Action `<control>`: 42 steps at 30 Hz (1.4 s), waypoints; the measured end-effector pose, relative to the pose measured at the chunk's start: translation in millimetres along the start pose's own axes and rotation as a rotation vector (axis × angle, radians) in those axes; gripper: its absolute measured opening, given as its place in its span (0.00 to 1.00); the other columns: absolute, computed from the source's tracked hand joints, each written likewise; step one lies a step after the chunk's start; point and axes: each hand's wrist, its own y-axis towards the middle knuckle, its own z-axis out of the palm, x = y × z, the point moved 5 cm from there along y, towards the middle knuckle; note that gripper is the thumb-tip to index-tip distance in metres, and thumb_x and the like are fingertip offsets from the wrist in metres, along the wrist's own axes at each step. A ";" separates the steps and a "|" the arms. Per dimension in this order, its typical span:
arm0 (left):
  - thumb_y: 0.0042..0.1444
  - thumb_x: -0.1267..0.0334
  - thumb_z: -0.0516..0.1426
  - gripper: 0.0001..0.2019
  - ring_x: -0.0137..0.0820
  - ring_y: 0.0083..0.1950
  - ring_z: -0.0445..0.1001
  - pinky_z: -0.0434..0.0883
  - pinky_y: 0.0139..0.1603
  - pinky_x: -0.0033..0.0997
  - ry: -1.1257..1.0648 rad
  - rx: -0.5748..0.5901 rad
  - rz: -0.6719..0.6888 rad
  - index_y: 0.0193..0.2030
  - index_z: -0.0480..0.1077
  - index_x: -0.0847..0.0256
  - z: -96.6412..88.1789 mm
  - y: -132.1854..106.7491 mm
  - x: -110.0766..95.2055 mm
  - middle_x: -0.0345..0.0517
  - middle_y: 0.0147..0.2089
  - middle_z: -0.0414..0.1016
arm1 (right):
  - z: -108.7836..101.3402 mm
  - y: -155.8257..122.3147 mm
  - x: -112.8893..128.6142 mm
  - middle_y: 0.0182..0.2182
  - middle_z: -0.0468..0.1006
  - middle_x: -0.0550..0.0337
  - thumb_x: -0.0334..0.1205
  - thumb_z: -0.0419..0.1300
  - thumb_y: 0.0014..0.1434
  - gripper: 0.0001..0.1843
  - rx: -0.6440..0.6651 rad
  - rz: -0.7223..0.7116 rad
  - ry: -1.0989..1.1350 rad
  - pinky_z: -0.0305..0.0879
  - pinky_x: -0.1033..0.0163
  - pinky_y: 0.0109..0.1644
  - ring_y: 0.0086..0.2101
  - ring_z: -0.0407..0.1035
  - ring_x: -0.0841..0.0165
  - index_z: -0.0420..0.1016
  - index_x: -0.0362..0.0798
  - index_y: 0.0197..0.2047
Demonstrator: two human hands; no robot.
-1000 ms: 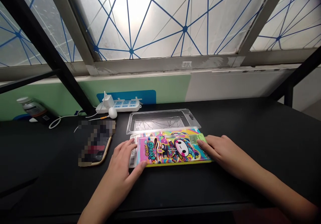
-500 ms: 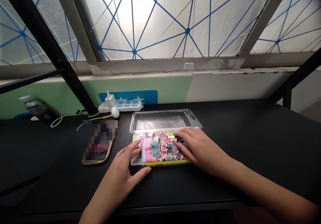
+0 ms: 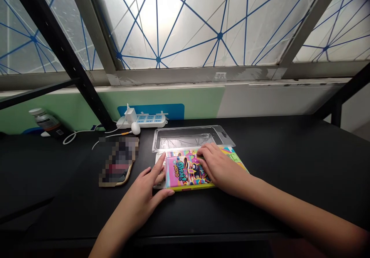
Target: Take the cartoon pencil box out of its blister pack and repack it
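Observation:
A flat, colourful printed box [image 3: 186, 170] with pink artwork and a yellow front edge lies on the black desk. Its left end is between the fingers and thumb of my left hand [image 3: 148, 186], the thumb at the near left corner. My right hand [image 3: 221, 163] rests over the box's right half, its fingers bent and fingertips pressed together on the printed top. What those fingertips pinch is partly hidden by the hand. Under the box's left side a pale printed card shows, mostly covered. Directly behind lies a clear plastic blister shell [image 3: 187, 139] with a hang hole.
Left of the box is a phone [image 3: 131, 173] with a blurred screen. A white power strip [image 3: 150, 120] with a plug and cables stands against the wall. A dark bottle with a white lid [image 3: 47, 122] leans at the far left, near a slanted black post [image 3: 78, 71].
My right hand has drawn slightly left and its fingers are more bent, uncovering the box's right end. My left fingers have straightened along the left edge. The whole view has shifted slightly.

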 end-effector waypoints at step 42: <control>0.70 0.38 0.43 0.31 0.48 0.77 0.57 0.61 0.73 0.54 0.071 -0.132 0.015 0.73 0.60 0.45 -3.0 -14.4 18.7 0.43 0.78 0.56 | -29.2 -119.1 -82.5 0.74 0.58 0.54 0.57 0.61 0.65 0.40 0.173 0.494 0.650 0.56 0.40 0.72 0.70 0.55 0.49 0.51 0.63 0.75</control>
